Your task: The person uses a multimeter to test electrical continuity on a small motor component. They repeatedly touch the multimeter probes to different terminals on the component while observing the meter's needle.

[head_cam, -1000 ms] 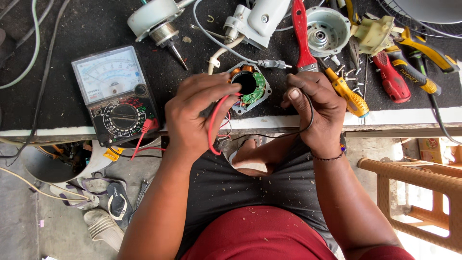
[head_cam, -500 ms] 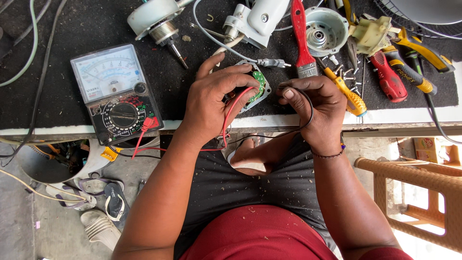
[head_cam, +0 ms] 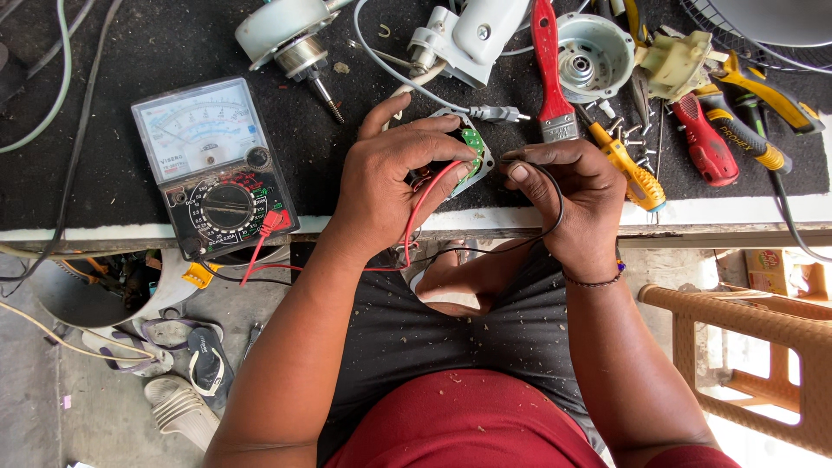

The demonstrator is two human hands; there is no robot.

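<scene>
— Status of the hands?
— Left hand (head_cam: 394, 178) is clamped around a small green circuit board (head_cam: 473, 146) at the front edge of the black mat (head_cam: 130, 52), with the red lead (head_cam: 416, 217) under its fingers. Right hand (head_cam: 576, 195) pinches the black lead (head_cam: 546, 221) tip just beside the board.
— Step?
— Probing, I judge – the meter (head_cam: 212, 165) stands well to the left. Next calls for a steady tip on a contact

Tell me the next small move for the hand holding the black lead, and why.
Probably bring the right hand, pinching the thin black test lead, slightly left onto the small green circuit board. The left hand already holds the board with the red lead on it.
</scene>
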